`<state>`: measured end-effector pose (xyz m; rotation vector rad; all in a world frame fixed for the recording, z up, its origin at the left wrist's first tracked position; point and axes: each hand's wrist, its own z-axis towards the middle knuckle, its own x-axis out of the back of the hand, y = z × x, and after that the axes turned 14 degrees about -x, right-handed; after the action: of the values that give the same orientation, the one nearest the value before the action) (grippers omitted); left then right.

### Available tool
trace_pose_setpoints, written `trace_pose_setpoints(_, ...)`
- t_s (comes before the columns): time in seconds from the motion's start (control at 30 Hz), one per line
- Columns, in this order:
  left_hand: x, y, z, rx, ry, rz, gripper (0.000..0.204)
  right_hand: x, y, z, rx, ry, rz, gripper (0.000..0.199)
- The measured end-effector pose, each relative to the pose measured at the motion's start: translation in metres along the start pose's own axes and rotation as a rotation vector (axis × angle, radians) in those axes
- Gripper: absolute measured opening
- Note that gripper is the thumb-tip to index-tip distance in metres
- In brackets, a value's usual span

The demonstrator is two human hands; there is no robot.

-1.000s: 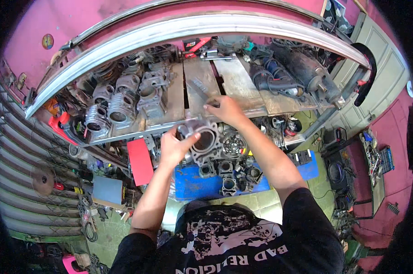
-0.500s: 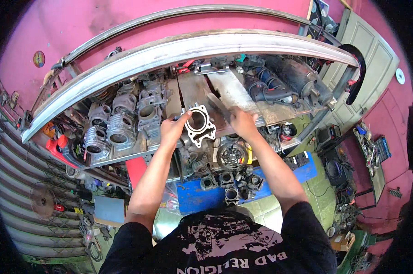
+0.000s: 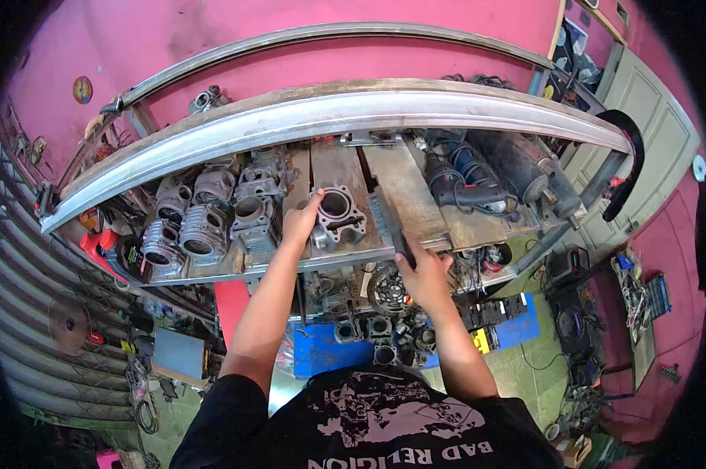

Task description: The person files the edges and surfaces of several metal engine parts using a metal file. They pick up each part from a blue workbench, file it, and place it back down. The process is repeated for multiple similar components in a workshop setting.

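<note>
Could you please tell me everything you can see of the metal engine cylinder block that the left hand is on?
The cylinder block is a grey, dull cast-metal piece with one large round bore through its middle and smaller lobed holes around its rim. It lies flat, bore upward, on the wooden boards of the shelf, near the front edge. The left hand grips its left side, thumb near the upper rim. The right hand is apart from it, at the shelf's front edge. Similar finned cylinders stand to its left.

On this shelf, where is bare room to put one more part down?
Bare boards lie between the engine cylinder under the left hand and the power drill. The left end, packed with cylinders, is crowded.
</note>
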<state>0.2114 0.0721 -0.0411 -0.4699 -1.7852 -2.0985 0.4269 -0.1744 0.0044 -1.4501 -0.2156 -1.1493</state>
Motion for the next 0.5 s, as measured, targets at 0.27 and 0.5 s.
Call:
trace_pose_setpoints(0.27, 0.015, 0.03, -0.03, -0.088, 0.033, 0.003, 0.087, -0.004, -0.056, 0.002, 0.33, 0.08, -0.315, 0.053)
trace_pose_setpoints(0.5, 0.001, 0.022, -0.104, -0.69, 0.24, 0.333, 0.078, -0.03, -0.072, 0.035, 0.416, 0.114, -0.334, 0.055)
